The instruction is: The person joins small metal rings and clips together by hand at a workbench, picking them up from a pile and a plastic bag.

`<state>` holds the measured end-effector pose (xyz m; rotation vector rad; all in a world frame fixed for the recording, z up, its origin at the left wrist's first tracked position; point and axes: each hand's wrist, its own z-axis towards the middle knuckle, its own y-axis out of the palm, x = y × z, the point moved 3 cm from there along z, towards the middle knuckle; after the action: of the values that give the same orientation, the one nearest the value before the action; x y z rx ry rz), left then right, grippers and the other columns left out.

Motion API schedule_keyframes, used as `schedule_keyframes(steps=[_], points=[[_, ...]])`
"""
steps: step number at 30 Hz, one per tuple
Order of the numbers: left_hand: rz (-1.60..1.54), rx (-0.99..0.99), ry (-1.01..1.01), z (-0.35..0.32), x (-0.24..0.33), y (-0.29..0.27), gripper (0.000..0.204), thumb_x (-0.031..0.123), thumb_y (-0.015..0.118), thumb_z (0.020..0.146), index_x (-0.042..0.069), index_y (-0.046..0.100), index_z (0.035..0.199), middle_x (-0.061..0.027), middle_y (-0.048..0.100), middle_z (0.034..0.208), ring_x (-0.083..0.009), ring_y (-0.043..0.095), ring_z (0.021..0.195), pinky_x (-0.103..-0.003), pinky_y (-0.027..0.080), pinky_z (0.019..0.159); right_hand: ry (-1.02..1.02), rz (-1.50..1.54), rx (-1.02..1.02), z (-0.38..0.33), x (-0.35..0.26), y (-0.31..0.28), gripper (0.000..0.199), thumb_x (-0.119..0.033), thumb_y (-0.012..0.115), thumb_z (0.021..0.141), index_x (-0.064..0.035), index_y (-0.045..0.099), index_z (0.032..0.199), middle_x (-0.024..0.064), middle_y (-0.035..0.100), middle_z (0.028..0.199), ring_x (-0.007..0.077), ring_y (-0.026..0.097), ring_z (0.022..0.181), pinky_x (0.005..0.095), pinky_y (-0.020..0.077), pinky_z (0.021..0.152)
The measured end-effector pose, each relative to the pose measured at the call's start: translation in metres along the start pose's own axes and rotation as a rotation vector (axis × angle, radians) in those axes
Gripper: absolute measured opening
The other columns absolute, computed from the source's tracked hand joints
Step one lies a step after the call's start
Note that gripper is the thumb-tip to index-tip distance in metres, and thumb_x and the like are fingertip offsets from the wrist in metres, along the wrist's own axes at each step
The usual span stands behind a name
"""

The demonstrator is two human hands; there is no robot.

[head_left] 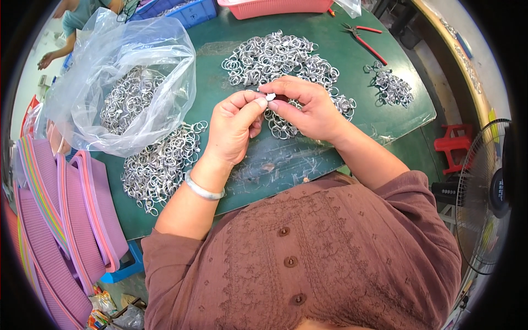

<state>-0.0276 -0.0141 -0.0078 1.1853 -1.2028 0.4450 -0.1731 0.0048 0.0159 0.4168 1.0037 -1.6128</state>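
Pinched between the fingertips of both hands is a small silvery metal ring. Only its pale, flat face shows; the fingers cover the rest. My left hand grips it from the left with thumb and forefinger, its other fingers curled. From the right, my right hand closes thumb and forefinger on the same piece. Just beyond and partly under the hands spreads a large heap of silvery metal rings. A second heap of rings lies left of my left forearm, beside an open clear plastic bag with more rings inside.
Red-handled pliers and a small cluster of rings lie on the green table at right. Pink and blue baskets stand at the far edge. Purple baskets crowd the left, a fan the right. Another person's hand shows far left.
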Motion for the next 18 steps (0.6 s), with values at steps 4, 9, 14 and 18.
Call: schedule_keyframes(steps=[4,9,14,18], points=[[-0.007,0.013,-0.002,-0.0006,-0.0001,-0.0005,0.004,0.008,0.057,0.081,0.004,0.059,0.081,0.0016,0.049,0.061,-0.005,0.042,0.052,-0.018,0.031,0.044,0.073,0.077,-0.038,-0.0008,0.0012,0.0009,0.025,0.002,0.058,0.075,-0.0011,0.06,0.101,0.0078,0.06,0.091,0.0135,0.056,0.076,0.0236,0.0451,0.067],[0.042,0.047,0.012,0.001,-0.0008,-0.0009,0.008,0.012,0.058,0.082,0.004,0.059,0.083,0.0021,0.048,0.061,-0.0048,0.041,0.052,-0.017,0.03,0.044,0.015,-0.011,0.002,0.0015,-0.003,0.0002,0.023,-0.001,0.06,0.075,-0.0005,0.059,0.098,0.0083,0.058,0.084,0.018,0.057,0.073,0.0262,0.0458,0.063],[0.087,0.057,-0.026,0.0028,-0.0039,-0.002,0.013,0.017,0.056,0.085,0.004,0.059,0.085,0.0032,0.047,0.062,-0.004,0.04,0.052,-0.016,0.03,0.045,-0.068,-0.198,-0.012,0.0004,-0.0043,0.0019,0.027,-0.001,0.062,0.072,-0.0009,0.059,0.099,0.0083,0.057,0.083,0.0197,0.057,0.074,0.0274,0.046,0.062],[-0.2,-0.047,-0.11,0.007,-0.0038,-0.0071,0.019,0.02,0.053,0.087,0.003,0.059,0.091,0.0033,0.045,0.063,-0.0047,0.04,0.055,-0.016,0.03,0.045,0.01,-0.116,0.045,0.0001,-0.0016,-0.0019,0.031,-0.002,0.062,0.072,-0.0016,0.056,0.103,0.0076,0.056,0.083,0.0169,0.055,0.072,0.0261,0.0453,0.061]])
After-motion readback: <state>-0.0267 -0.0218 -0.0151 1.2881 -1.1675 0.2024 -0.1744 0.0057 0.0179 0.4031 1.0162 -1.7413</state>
